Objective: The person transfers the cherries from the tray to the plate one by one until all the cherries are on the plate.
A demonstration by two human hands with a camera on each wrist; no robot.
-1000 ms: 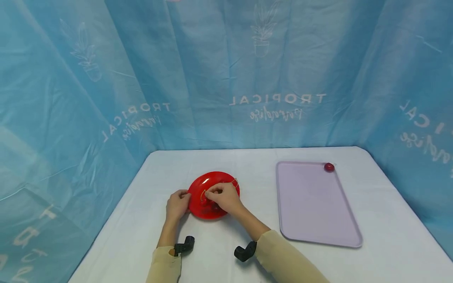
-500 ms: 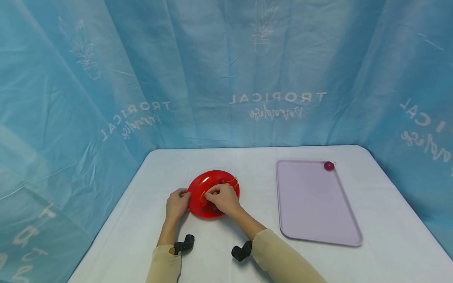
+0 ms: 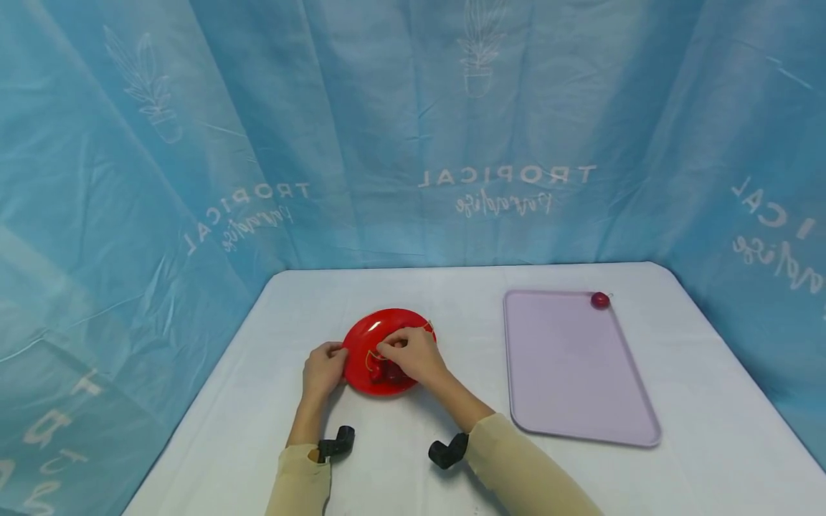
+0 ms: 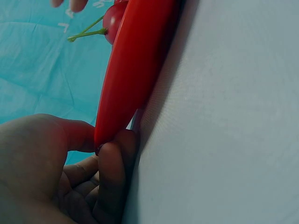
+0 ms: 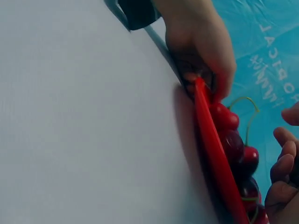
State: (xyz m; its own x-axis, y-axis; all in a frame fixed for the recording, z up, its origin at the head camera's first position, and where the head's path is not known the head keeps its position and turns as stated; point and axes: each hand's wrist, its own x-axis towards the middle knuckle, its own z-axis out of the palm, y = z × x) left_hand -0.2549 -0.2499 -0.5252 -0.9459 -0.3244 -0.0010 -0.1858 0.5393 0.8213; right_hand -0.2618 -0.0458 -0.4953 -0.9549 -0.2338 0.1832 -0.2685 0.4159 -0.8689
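Cherries, several in number, lie in a red plate (image 3: 361, 333); some are dark, some bright red. My left hand (image 3: 324, 369) grips the plate's left rim, thumb on top and fingers curled below, as the left wrist view shows. Over the plate hovers my right hand (image 3: 416, 355), its thumb and fingers bent but apart, with nothing seen between them. Just beyond those fingers, in the right wrist view, stands a joined green stem (image 5: 252, 105) above a pair of cherries (image 5: 229, 120). From the head view, the right hand hides part of the fruit.
A pale purple tray (image 3: 577, 365) lies on the white table (image 3: 464, 308) to the right. One dark cherry (image 3: 600, 300) sits at its far right corner. Blue printed curtains (image 3: 361, 143) stand behind and at both sides.
My right hand was at the stem of the cherries in the plate; it has drawn slightly up and right, leaving more of them in sight. The left hand stays on the rim.
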